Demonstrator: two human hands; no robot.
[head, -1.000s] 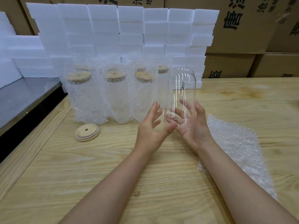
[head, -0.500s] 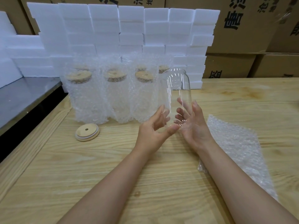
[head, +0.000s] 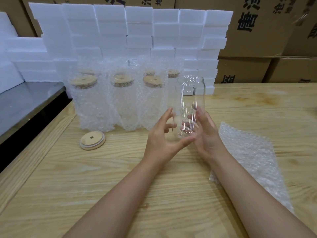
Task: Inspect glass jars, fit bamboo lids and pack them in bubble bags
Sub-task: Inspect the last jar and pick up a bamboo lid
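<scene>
Wooden table, seen from your head camera, backed by a wall of stacked white foam blocks.

Far left: a dark metal surface adjoins the table's edge.

Left of centre: one loose bamboo lid lies flat on the wood, its small hole facing up. It lies just in front of the row of wrapped jars. These jars stand upright against the foam, each inside a bubble bag with a bamboo lid fitted. More of them stand behind the front three, though how many is unclear.

Centre: your left hand cups the lower end of the glass jar. The thumb reaches under the base and the fingers curve toward the side. The jar is bare and without a lid, held roughly upright above the table, in front of the rightmost wrapped jars. Your right hand grips the same lower end from the other side, and its fingers show through the glass.

Right: an empty bubble bag lies flat on the table, partly under your right forearm.

Far right, background: printed cardboard boxes are stacked behind the table.
</scene>
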